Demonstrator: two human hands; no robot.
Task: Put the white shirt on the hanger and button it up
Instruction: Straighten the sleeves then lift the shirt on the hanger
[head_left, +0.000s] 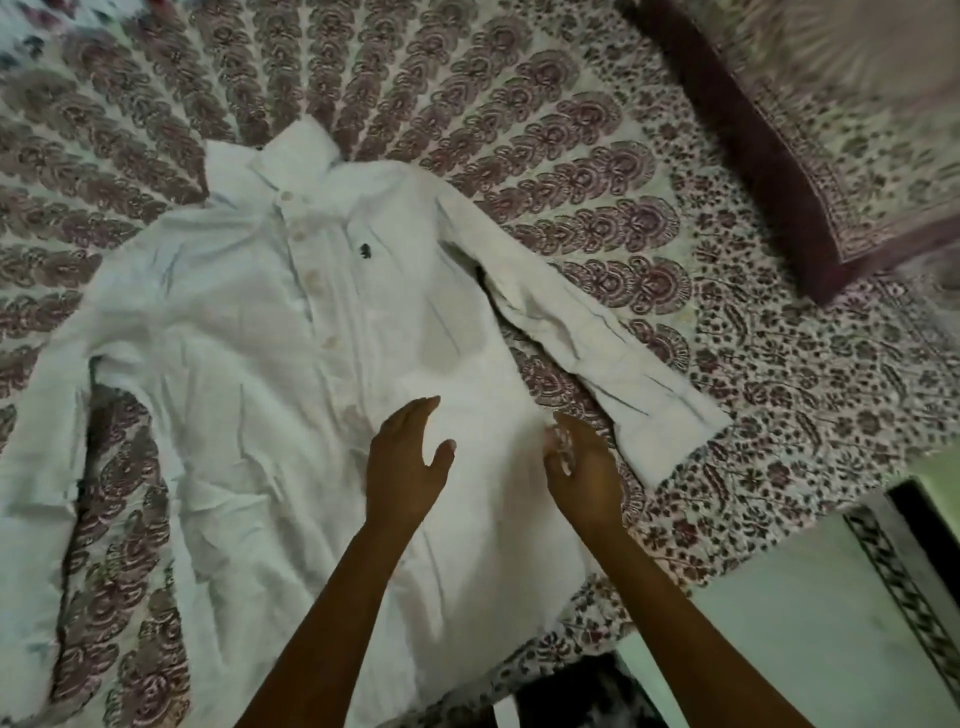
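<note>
The white shirt (249, 332) lies flat and face up on a patterned bedspread, collar at the far end, sleeves spread to both sides. Its front placket appears closed, with several buttons showing down the middle and a small dark logo on the chest. My left hand (405, 462) hovers palm down over the lower front of the shirt, fingers apart and holding nothing. My right hand (579, 462) is over the shirt's right edge near the hem; its fingertips are blurred against the cloth, so any grip is unclear. No hanger is in view.
The bedspread (571, 130) with a maroon floral print covers the whole bed. A matching pillow (831, 130) with a dark border lies at the far right. The bed's edge and a pale tiled floor (805, 623) show at the lower right.
</note>
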